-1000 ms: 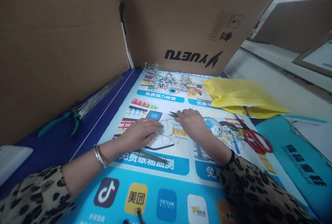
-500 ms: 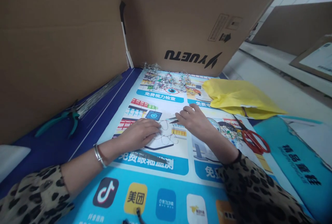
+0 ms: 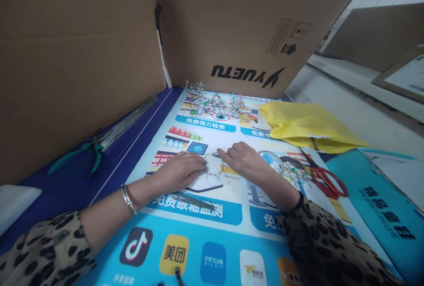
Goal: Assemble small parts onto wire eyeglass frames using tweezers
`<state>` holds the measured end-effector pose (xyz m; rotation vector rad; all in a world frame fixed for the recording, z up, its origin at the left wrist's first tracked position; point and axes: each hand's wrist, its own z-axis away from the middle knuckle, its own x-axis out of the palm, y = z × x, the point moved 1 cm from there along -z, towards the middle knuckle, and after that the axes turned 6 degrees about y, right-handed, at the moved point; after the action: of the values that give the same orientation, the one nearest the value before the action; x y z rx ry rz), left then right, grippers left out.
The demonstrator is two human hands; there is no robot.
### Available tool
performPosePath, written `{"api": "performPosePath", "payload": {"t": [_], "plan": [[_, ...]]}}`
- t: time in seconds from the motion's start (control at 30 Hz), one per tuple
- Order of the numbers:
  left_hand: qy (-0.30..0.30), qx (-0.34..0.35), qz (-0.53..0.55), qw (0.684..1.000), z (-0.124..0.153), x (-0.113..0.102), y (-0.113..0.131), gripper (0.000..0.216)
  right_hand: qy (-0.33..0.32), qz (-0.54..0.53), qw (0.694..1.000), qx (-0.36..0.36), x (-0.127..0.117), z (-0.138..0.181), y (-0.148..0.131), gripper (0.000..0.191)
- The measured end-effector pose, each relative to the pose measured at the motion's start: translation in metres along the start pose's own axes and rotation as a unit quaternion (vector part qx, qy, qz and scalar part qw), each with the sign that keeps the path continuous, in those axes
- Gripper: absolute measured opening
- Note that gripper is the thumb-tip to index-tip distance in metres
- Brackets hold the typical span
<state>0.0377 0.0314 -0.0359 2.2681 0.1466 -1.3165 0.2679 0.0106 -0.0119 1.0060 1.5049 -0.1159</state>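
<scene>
My left hand (image 3: 180, 172) lies flat on a printed poster (image 3: 205, 233), its fingers pressing down a thin bent wire shape (image 3: 215, 173). My right hand (image 3: 243, 158) rests just right of the wire, fingers curled round a small dark metal tool whose tip (image 3: 214, 154) pokes out to the left and touches the wire. Both wrists wear leopard-print sleeves, and a silver bangle (image 3: 126, 198) sits on the left wrist.
Cardboard walls (image 3: 82, 47) stand behind and to the left. Teal-handled pliers (image 3: 88, 151) and a bundle of straight wires (image 3: 127, 122) lie at the left. A yellow bag (image 3: 308, 124), red scissors (image 3: 326, 180) and small finished wire pieces (image 3: 212, 100) lie beyond.
My right hand has lowered and flattened toward the wire, bringing the tool tip down onto it. The left hand has stayed pressed on the wire.
</scene>
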Motion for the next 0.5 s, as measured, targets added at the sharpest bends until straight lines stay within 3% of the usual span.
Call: {"api": "performPosePath", "payload": {"t": [0.17, 0.5], "plan": [[0.005, 0.000, 0.013, 1.000, -0.002, -0.001, 0.001, 0.022, -0.061, -0.079, 0.994, 0.052, -0.003, -0.009, 0.006, 0.016], [0.006, 0.001, 0.014, 1.000, -0.007, -0.002, 0.000, 0.021, -0.196, -0.182, 0.954, 0.139, -0.007, -0.027, 0.023, 0.015]]}}
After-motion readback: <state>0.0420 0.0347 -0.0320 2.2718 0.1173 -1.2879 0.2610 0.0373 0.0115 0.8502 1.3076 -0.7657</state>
